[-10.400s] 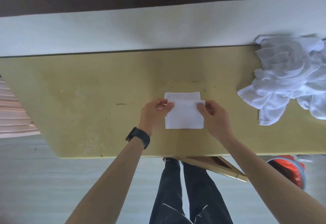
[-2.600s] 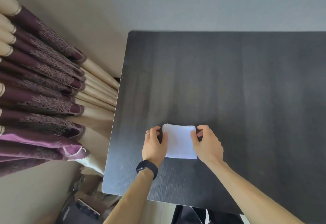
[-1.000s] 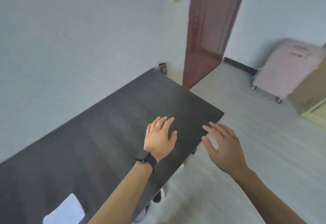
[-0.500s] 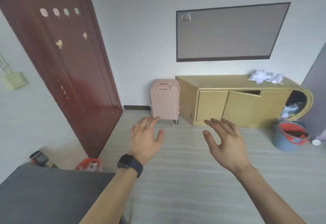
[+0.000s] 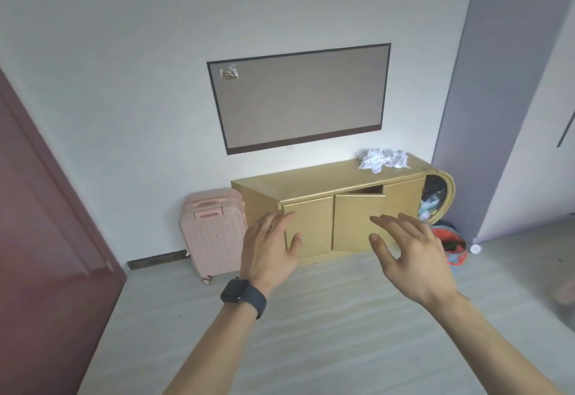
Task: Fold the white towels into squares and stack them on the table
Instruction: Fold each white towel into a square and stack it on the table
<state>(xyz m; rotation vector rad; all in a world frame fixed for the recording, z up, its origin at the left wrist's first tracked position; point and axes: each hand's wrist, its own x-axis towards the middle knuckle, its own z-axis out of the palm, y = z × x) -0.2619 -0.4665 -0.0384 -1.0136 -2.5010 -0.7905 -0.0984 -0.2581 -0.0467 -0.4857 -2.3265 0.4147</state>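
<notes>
Only the head view to go on. Both hands are out in front holding nothing: left hand [image 5: 269, 250] with the watch and right hand [image 5: 410, 258], fingers [image 5: 387, 226] spread and loose, palms facing down-ish, in the air in front of the yellow cabinet [image 5: 311, 183].

The white towels [image 5: 383, 160] are a crumpled, unfolded heap on top of the cabinet, toward its right end, well apart from either hand. One cabinet door [image 5: 357, 223] hangs ajar under them. A pink suitcase [image 5: 213, 230] stands just left of the cabinet, and a red bucket [image 5: 451, 245] sits on the floor at the cabinet's right end. The tabletop where the stack goes isn't in this shot, so I can't say how many are done.

My read: this is the fetch step, empty hands facing the pile. Next move calls for closing the gap to the cabinet, pinching one towel out of the heap without dragging the others off, then laying it flat on the cabinet's bare left part to fold.
</notes>
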